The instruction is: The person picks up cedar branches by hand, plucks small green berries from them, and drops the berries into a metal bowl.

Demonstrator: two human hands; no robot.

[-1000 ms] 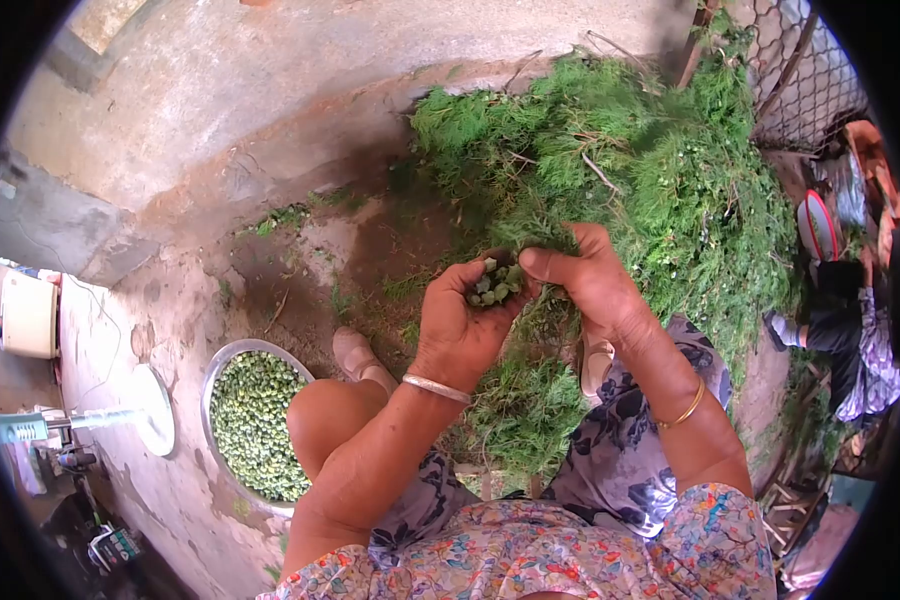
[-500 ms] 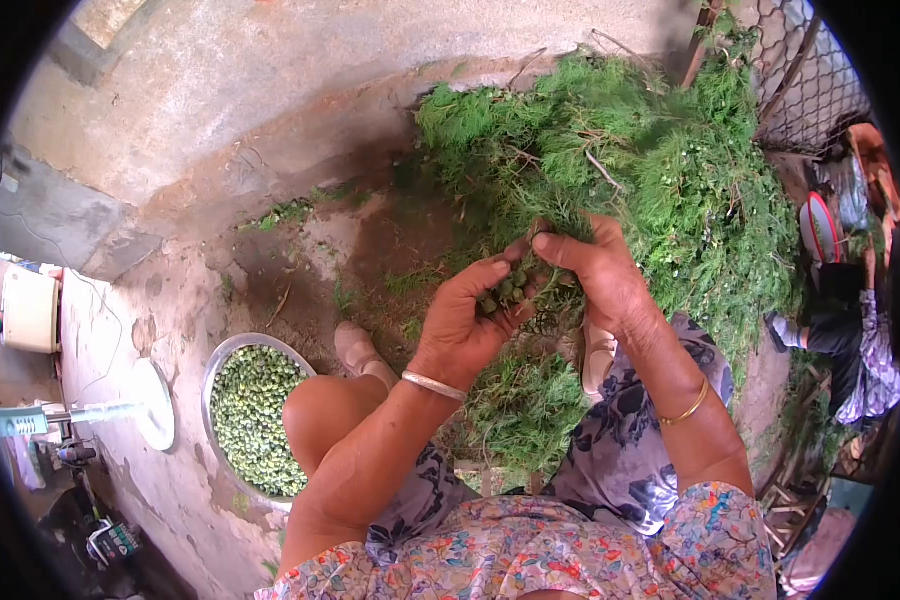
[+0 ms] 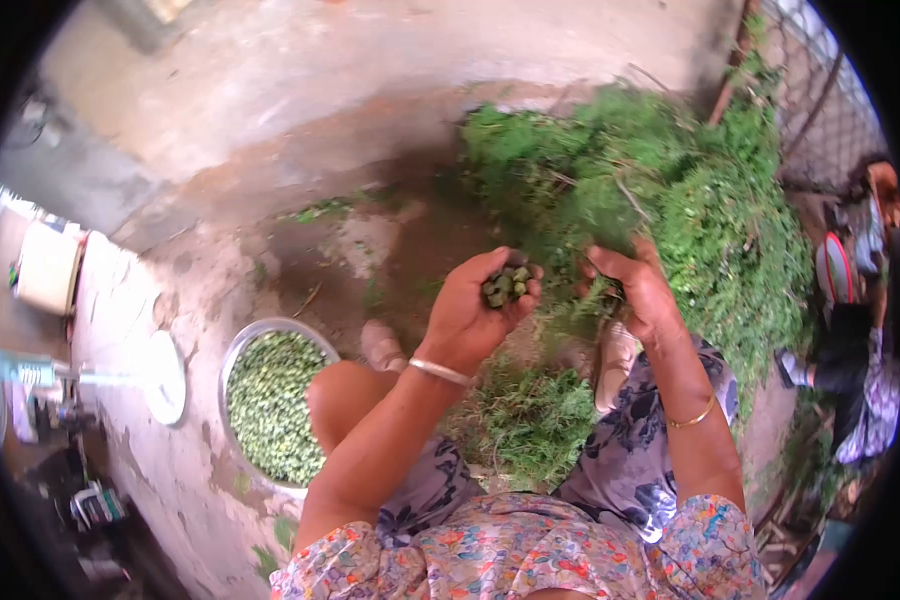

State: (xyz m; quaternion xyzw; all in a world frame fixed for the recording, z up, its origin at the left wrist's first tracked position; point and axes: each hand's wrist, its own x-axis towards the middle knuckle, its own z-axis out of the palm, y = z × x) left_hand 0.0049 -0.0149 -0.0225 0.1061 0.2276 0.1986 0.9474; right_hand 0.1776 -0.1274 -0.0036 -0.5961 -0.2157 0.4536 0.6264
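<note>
My left hand [image 3: 467, 318] is cupped, palm up, its fingers curled around several small green cones [image 3: 507, 287]. To its right, my right hand [image 3: 645, 295] pinches a feathery evergreen sprig [image 3: 600, 300], partly smeared by motion. A gap separates the two hands. Just beyond them rises a large heap of green conifer branches [image 3: 730, 220]. Below, between my legs, lies a smaller pile of loose sprigs [image 3: 530, 420]. A round metal basin [image 3: 224, 400] filled with similar small green cones stands at the left, by my knee.
A pedestal fan [image 3: 80, 375] lies across the left side, near a pale box [image 3: 50, 265]. A concrete wall [image 3: 370, 60] runs along the back. At the far right, beside wire mesh [image 3: 835, 120], another person [image 3: 860, 370] sits partly in view.
My hands have drawn apart. The left one has turned its palm up, showing the cones; the right one has moved right with the sprig. The whole view has shifted slightly.
</note>
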